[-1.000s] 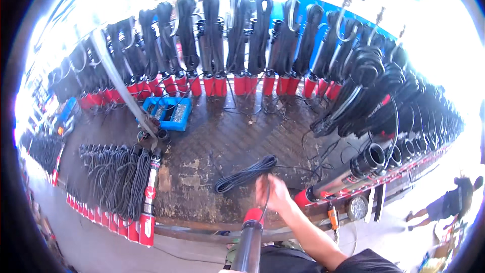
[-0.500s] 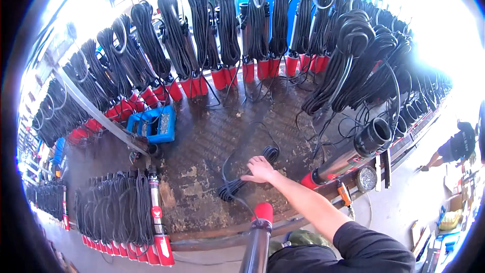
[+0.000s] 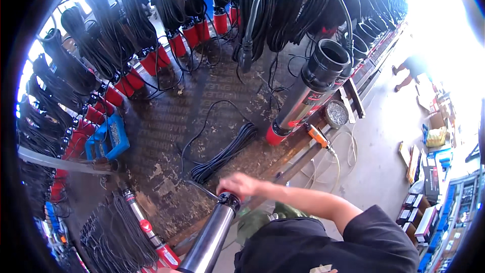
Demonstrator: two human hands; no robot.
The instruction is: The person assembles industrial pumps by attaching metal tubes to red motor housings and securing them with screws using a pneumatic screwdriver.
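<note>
The right hand [image 3: 241, 186] rests curled over the dark top end of a long steel pump [image 3: 209, 237], fingers closed on its cap; the pump's tube runs down to 6 o'clock, out of the lower edge of the view. The left hand is not in view.

Just beyond the hand, toward 12 o'clock, a bundled black cable [image 3: 225, 152] lies on the worn wooden bench [image 3: 166, 121], one loose strand looping up toward the middle of the board. At 2 o'clock from the hand a second pump [image 3: 305, 93] with a red base and a wide black collar lies tilted across the bench edge, with an orange-handled tool [image 3: 318, 136] and a round metal disc [image 3: 336, 114] just beside it.

At 9 o'clock sits a blue box [image 3: 108, 140]. At 8 o'clock another slim pump with a red band [image 3: 146, 225] lies beside a flat heap of black cable [image 3: 113, 232]. Rows of coiled black cables with red-ended pumps [image 3: 151, 60] hang along the far side, from 10 to 1 o'clock.
</note>
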